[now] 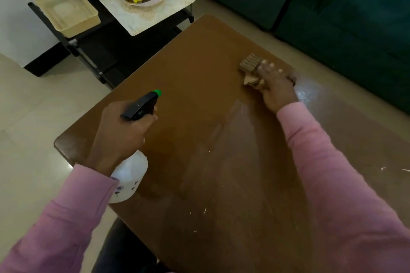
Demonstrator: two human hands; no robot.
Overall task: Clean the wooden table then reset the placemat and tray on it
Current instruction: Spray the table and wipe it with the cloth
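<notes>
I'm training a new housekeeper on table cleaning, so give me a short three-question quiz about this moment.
1. True or false: the placemat and tray are already back on the wooden table.
2. What does the left hand grip? A) a spray bottle B) a broom C) a plate
3. Fill in: the right hand presses a ____ onto the table.
Key: 1. False; the placemat and tray sit on the black rack. 2. A. 3. cloth.
</notes>
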